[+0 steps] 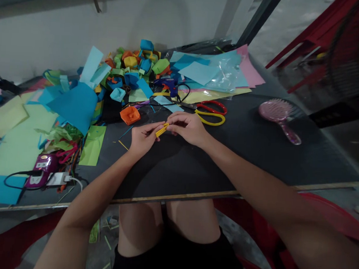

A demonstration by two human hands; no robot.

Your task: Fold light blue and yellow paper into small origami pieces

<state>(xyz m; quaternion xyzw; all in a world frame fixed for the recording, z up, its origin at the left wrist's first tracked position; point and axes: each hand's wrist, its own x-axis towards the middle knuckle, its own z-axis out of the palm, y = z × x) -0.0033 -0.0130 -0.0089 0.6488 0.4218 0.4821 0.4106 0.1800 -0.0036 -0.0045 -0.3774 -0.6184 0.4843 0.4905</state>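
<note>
A small folded strip of yellow paper (161, 130) is pinched between my two hands above the dark table. My left hand (143, 139) grips its lower left end. At its upper right end, the fingers of my right hand (188, 128) are closed on it and hide part of it. An orange folded paper piece (130, 115) lies just beyond my left hand. Scissors (211, 113) with one red and one yellow handle loop rest just behind my right hand. Thin paper scraps (123, 145) lie to the left of my left hand.
Many folded paper pieces (130, 62) are heaped at the back, beside a blue glue gun (169, 87). Blue sheets (199, 72) lie back right, a pink hairbrush (277, 111) at right. A purple device (43, 170) with cables sits front left. A fan (354, 51) stands at far right.
</note>
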